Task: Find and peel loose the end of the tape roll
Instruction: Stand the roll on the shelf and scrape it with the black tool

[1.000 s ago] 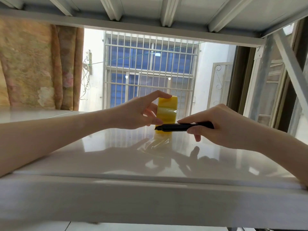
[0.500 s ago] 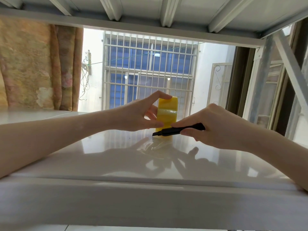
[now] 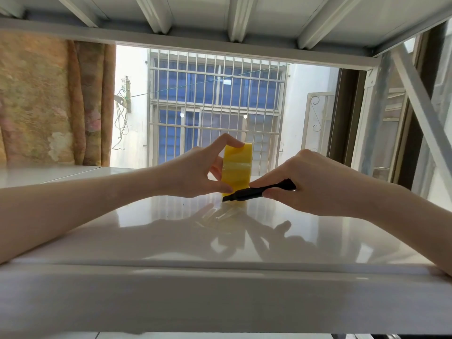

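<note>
1. The glossy white shelf point(image 3: 171, 241) stretches out under both my forearms
2. My left hand point(image 3: 195, 172) pinches the yellow tape roll point(image 3: 236, 171), which stands on edge mid-shelf, index finger on top and thumb low on its near face
3. My right hand point(image 3: 310, 184) is closed around a black cutter point(image 3: 259, 192), its tip at the roll's bottom edge
</note>
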`<state>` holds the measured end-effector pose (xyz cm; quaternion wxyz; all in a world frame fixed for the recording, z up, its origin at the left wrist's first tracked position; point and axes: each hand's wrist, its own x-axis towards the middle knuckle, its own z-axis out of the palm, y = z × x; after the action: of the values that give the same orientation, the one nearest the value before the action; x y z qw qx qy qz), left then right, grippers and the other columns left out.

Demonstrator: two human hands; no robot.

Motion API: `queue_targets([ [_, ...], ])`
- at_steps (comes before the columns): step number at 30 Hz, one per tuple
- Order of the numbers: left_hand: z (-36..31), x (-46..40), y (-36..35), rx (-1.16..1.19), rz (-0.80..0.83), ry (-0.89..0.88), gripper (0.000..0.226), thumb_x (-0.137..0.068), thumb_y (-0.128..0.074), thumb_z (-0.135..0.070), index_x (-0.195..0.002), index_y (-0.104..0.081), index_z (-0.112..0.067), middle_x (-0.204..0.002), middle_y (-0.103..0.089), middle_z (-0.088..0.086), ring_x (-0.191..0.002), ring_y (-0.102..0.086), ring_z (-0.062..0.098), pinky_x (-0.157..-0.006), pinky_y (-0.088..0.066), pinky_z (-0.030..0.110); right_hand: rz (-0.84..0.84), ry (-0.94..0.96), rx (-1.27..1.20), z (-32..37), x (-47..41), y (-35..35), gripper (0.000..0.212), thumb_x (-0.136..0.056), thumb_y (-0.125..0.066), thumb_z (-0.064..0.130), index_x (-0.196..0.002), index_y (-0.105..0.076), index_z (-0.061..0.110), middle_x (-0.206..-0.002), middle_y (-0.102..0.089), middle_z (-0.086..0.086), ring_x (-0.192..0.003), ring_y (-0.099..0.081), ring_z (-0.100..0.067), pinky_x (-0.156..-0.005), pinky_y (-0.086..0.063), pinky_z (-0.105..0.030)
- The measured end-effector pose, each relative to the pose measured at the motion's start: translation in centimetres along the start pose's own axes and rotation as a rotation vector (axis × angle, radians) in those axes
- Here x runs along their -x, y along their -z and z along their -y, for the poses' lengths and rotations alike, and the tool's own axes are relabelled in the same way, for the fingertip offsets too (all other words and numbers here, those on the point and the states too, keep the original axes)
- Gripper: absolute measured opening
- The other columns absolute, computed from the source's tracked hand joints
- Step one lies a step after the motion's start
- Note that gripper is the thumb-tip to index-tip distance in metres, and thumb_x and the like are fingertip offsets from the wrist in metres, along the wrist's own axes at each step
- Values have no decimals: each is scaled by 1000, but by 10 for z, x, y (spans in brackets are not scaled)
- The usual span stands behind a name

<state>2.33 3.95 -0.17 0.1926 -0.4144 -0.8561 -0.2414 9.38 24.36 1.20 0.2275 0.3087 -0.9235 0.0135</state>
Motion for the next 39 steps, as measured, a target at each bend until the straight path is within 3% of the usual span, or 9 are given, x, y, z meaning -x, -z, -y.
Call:
queue_targets([
  [4, -2, 1, 0, -12, -5, 6, 68, -77, -72, -17, -128, -28, -27, -86, -66, -12, -77, -67, 8, -73, -55, 15, 6, 6, 4, 0, 2, 2, 29, -90, -51, 26, -113, -62, 38, -77, -70, 8, -63, -53, 11, -57, -40, -5],
  [9, -6, 1, 0, -43, -8, 9, 67, -77, -72, -16, -127, -28, -26, -86, -65, -9, -78, -68, 12, -74, -55, 18, 26, -8, 7, -1, 4, 6, 29, -89, -52, 25, -112, -62, 39, -69, -60, 21, -63, -50, 18, -56, -38, -2],
  [21, -8, 3, -1, -66, -13, 20, 68, -77, -72, -16, -128, -28, -25, -87, -63, -9, -77, -66, 5, -69, -52, 10, 47, -22, 94, -1, 12, 13, 30, -89, -52, 27, -115, -60, 40, -91, -71, 13, -49, -56, -9, -46, -42, -13],
  [24, -9, 3, 0, -65, -18, 28, 67, -77, -72, -16, -128, -28, -25, -89, -64, -7, -78, -67, 10, -69, -52, 9, 39, -22, 91, -3, 14, 13, 30, -90, -52, 27, -114, -60, 41, -93, -72, 10, -47, -55, -9, -55, -43, -11],
  [27, -11, 3, -1, -68, -17, 35, 68, -77, -72, -16, -128, -28, -25, -86, -62, -13, -79, -67, 11, -70, -52, 9, 47, -21, 114, -3, 15, 14, 30, -90, -51, 27, -115, -60, 40, -94, -72, 11, -46, -54, -6, -45, -41, -13],
  [30, -11, 4, -1, -69, -21, 33, 68, -77, -72, -16, -128, -28, -25, -85, -60, -16, -79, -67, 12, -70, -52, 10, 51, -19, 139, -5, 16, 16, 30, -90, -51, 27, -115, -60, 40, -97, -72, 10, -49, -55, -5, -45, -40, -11],
  [33, -10, 4, -1, -71, -27, 31, 68, -77, -72, -16, -128, -28, -25, -89, -63, -9, -81, -68, 14, -72, -52, 12, 41, -18, 140, -6, 17, 16, 29, -89, -51, 28, -115, -60, 40, -98, -72, 12, -52, -52, 15, -45, -40, -8],
  [37, -10, 4, -1, -76, -35, 30, 67, -77, -72, -16, -128, -28, -25, -91, -64, -6, -81, -68, 14, -73, -52, 13, 47, -21, 153, -8, 19, 16, 30, -90, -51, 29, -116, -59, 41, -99, -72, 13, -43, -51, -1, -43, -37, -9],
  [39, -9, 4, -2, -82, -41, 23, 68, -77, -72, -16, -129, -28, -25, -91, -63, -7, -80, -67, 13, -72, -52, 11, 50, -23, 138, -8, 20, 17, 30, -89, -51, 28, -116, -59, 39, -98, -71, 14, -45, -53, 2, -44, -39, -6],
])
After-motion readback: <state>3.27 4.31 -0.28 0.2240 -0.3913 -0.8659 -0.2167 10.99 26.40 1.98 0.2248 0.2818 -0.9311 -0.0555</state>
